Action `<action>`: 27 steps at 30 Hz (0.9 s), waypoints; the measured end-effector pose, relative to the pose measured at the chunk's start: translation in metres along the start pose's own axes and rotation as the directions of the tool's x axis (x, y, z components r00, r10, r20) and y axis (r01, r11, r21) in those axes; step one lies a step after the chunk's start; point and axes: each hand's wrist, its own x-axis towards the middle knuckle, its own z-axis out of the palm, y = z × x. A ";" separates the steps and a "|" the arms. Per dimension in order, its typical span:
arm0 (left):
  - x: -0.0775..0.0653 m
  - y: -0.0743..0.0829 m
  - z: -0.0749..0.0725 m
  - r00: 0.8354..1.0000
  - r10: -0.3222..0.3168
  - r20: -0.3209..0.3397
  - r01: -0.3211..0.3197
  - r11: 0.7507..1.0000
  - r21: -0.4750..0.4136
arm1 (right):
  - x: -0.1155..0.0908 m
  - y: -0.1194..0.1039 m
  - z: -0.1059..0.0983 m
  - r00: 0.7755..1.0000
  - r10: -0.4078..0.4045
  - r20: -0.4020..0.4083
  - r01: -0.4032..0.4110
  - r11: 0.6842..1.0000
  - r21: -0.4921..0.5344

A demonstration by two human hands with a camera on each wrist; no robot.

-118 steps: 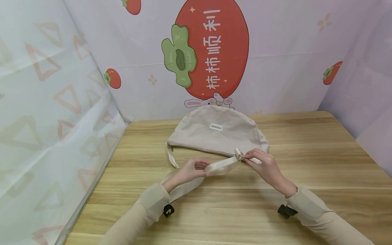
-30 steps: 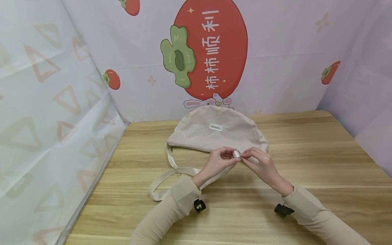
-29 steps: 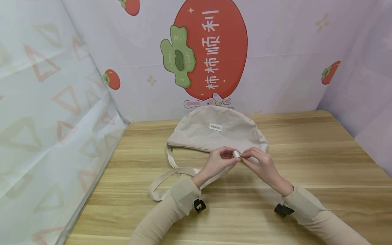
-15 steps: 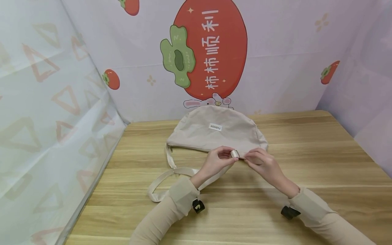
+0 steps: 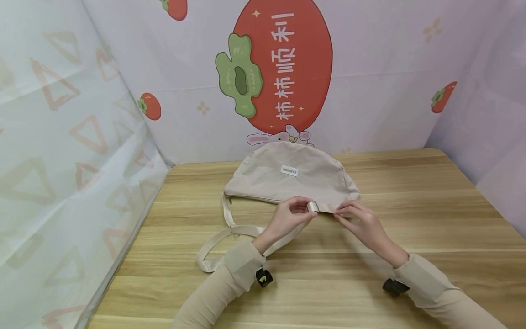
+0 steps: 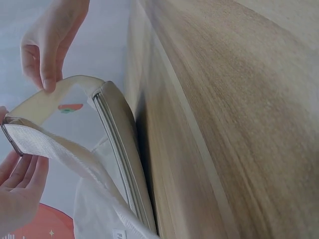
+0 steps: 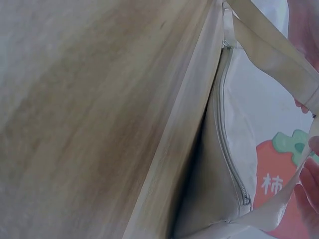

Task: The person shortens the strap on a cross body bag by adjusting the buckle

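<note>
A beige fabric bag (image 5: 263, 183) with a small white label (image 5: 289, 171) lies on the table, its zipper (image 6: 117, 149) facing the person. My left hand (image 5: 285, 219) pinches the strap at a metal buckle (image 5: 313, 207), held up in front of the bag. To its right, my right hand (image 5: 363, 226) pinches a stretch of strap (image 6: 42, 105) that runs from the buckle toward the bag's right end. Below the left wrist, the rest of the shoulder strap (image 5: 205, 260) loops loosely on the table and joins the bag's left end.
The wooden table (image 5: 431, 205) extends on all sides of the bag. A printed cloth backdrop (image 5: 382, 105) stands behind it, and a white patterned curtain (image 5: 61, 183) hangs at the left edge.
My left hand has moved right along the strap up to the buckle. My right hand has let go of the buckle and shifted right, with strap now stretched between both hands.
</note>
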 end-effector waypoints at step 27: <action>0.008 0.000 0.010 0.999 -0.046 -0.027 0.042 0.991 -0.126 | 0.002 -0.001 0.007 1.000 -0.002 0.004 0.002 0.999 0.035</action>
